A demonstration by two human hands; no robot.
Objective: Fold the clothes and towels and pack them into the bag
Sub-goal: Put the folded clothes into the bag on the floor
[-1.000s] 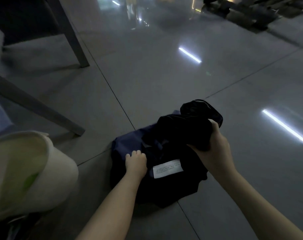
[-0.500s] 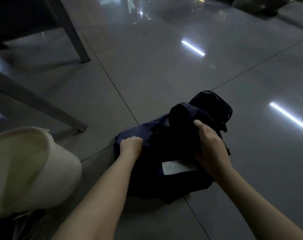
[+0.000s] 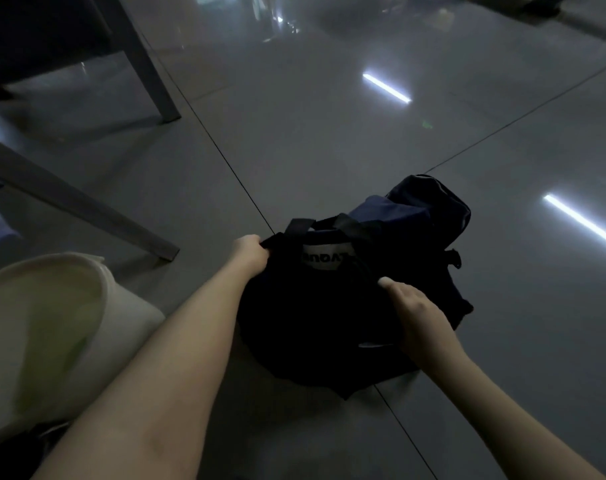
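Note:
A black fabric bag [image 3: 315, 327] with black strap handles and a white printed label lies on the grey tiled floor in front of me. Dark navy clothing [image 3: 422, 206] bulges out of its far end. My left hand [image 3: 249, 252] grips the bag's left edge beside a handle strap. My right hand [image 3: 415, 310] rests on the bag's near right side, fingers curled over the dark cloth; what lies under the palm is hidden.
A cream and pale green folded towel or cushion [image 3: 52, 334] sits at my lower left. Grey metal furniture legs [image 3: 87, 206] [image 3: 149, 71] stand to the left. Glossy floor tiles [image 3: 329, 116] with light reflections stretch beyond the bag.
The dark garment my right hand held above the bag has gone down into it. My left hand shifted up to the bag's rim, and the handles and label now show.

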